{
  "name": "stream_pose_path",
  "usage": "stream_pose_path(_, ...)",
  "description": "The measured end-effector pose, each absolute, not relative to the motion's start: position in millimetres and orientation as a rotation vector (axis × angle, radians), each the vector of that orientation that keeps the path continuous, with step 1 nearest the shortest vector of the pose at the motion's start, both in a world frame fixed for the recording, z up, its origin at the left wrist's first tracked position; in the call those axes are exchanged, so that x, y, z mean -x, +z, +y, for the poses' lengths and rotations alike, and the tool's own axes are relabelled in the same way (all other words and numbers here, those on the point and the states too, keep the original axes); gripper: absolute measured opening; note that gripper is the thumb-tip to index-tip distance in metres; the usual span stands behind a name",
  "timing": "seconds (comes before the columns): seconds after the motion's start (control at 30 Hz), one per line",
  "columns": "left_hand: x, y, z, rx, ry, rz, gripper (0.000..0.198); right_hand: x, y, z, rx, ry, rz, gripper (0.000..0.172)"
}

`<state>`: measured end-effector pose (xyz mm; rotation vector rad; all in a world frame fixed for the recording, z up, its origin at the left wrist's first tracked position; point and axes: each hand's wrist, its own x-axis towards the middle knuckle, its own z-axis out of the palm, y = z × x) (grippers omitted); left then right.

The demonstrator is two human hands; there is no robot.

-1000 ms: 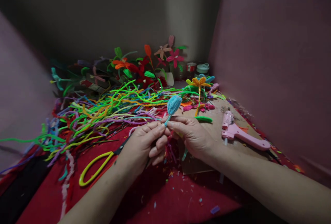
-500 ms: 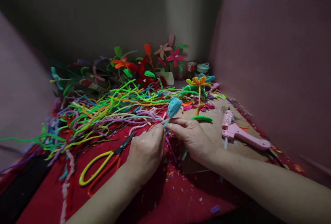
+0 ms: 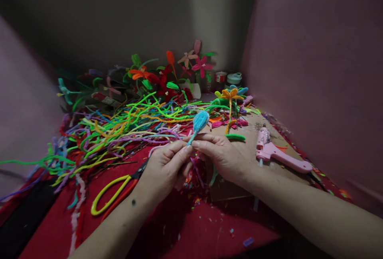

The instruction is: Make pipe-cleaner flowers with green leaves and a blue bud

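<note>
A light blue fuzzy bud point(image 3: 200, 121) on a short stem tilts up to the right between both hands. My left hand point(image 3: 167, 165) pinches the lower end of the stem between thumb and fingers. From the right, my right hand point(image 3: 220, 155) grips the same stem just beside the left fingertips. The stem's lowest part is hidden by the fingers. Yellow-and-red-handled scissors point(image 3: 110, 195) lie left of my left hand, their blades partly covered by it. A pink glue gun point(image 3: 277, 156) rests on a cardboard sheet point(image 3: 248, 151) to the right.
Many coloured pipe cleaners point(image 3: 128, 119) spread over the left and middle of the red cloth point(image 3: 179, 231). Behind them stand fuzzy flowers point(image 3: 202, 65) and a lidded container point(image 3: 234, 78). An orange flower point(image 3: 230, 94) lies near the cardboard's back. Small scraps dot the cloth.
My left hand has rolled over, its thumb now showing on top and its fingers lower down. The blue bud has turned slightly and shifted a little left. More of the scissors is covered.
</note>
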<state>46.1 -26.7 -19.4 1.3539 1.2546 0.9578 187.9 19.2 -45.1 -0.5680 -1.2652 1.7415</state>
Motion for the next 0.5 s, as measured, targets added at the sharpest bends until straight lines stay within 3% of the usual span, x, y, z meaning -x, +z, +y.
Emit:
stream_pose_path(0.3,-39.6,-27.7,-21.3,-0.906,0.919,0.752,0.019,-186.6,-50.1,20.4,0.441,1.881,-1.177,0.007)
stream_pose_path(0.5,-40.7,-29.5,-21.0,-0.961,0.883,0.805,0.021,-186.0,-52.9,20.1,0.500,1.776,-1.169,0.008)
